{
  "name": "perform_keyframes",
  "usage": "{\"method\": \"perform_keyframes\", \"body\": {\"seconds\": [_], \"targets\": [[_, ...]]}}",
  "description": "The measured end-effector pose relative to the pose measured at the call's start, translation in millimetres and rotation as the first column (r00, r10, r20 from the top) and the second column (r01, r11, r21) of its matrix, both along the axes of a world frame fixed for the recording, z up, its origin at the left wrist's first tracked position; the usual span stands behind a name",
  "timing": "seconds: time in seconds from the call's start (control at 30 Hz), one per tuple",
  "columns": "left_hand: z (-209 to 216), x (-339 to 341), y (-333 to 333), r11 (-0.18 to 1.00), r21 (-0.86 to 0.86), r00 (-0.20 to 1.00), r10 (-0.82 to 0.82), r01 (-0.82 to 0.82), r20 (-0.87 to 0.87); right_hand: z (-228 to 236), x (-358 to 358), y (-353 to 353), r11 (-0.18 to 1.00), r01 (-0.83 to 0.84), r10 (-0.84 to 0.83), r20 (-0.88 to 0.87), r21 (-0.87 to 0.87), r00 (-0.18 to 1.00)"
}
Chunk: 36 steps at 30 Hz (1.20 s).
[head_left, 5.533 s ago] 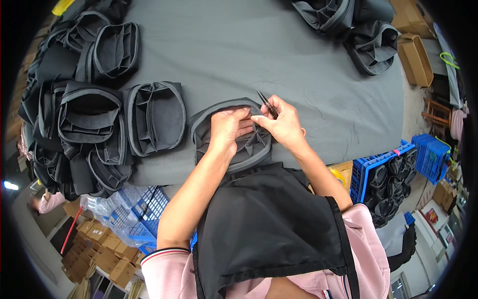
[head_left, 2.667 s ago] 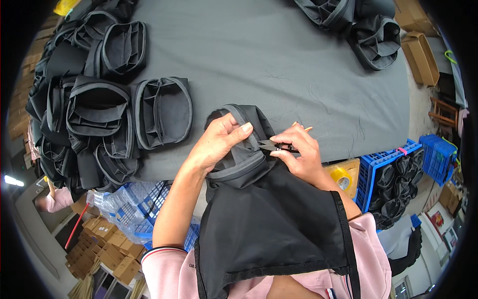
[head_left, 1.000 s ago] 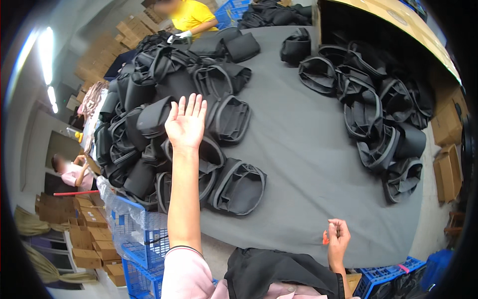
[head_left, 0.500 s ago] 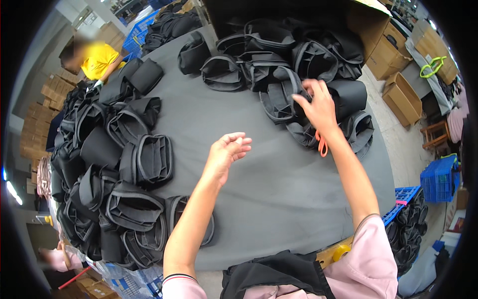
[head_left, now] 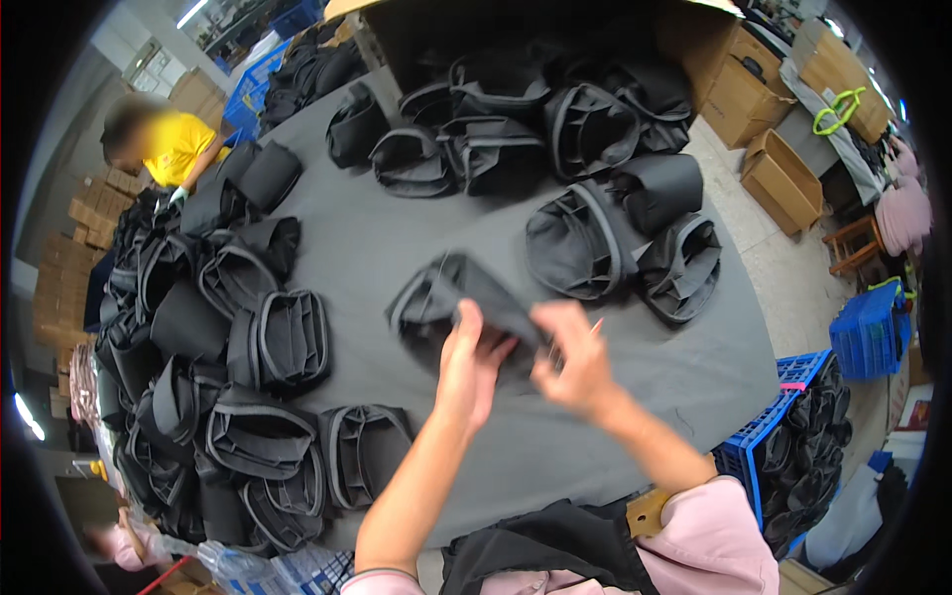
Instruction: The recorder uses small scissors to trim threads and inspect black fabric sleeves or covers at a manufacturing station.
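Observation:
Over the middle of the grey table I hold a black fabric pouch, tilted and blurred by motion. My left hand grips its near edge, thumb up, the other fingers partly hidden by the pouch. Closed on the right end of the same pouch is my right hand, fingers bent. Just beyond that hand lies an open black pouch with inner dividers. Beside it sit a rounded black pouch and another divided one.
Many black pouches are heaped along the table's left side, more by a large open carton at the back. A blue crate of black pieces stands at the right edge. A co-worker in a yellow shirt is at the far left.
My right hand has come back from the far right pile toward my left hand. One pouch has left that pile and is now between both hands. The view has shifted slightly.

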<state>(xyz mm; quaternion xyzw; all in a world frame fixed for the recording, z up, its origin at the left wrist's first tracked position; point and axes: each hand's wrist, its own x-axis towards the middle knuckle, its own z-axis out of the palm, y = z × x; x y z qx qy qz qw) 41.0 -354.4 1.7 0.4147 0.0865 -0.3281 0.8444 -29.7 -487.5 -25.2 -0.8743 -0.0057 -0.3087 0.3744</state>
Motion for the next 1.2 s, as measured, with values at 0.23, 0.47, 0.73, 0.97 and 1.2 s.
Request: {"method": "perform_keyframes", "body": {"seconds": [0.23,0.47,0.73,0.97,1.2], "targets": [[-29,-63,69,0.551,0.802,0.816,-0.34,-0.23,0.467,-25,-106,72,0.499,-0.033,0.372,-0.179,0.866,0.911],[-58,-106,60,0.254,0.923,0.454,-0.812,-0.29,0.366,-54,-96,49,0.155,0.42,0.39,-0.446,0.894,0.806],[-80,-113,60,0.539,0.842,0.859,-0.431,0.0,0.276,-62,-112,78,0.12,0.364,0.336,-0.383,0.924,0.86],[-105,-116,60,0.682,0.718,0.933,-0.153,-0.139,0.326,-66,-131,70,0.561,0.336,0.263,-0.548,0.756,0.794],[-101,-108,61,0.651,0.758,0.946,-0.229,-0.027,0.231,-44,-129,51,0.944,0.127,0.048,-0.507,0.305,0.861]]}}
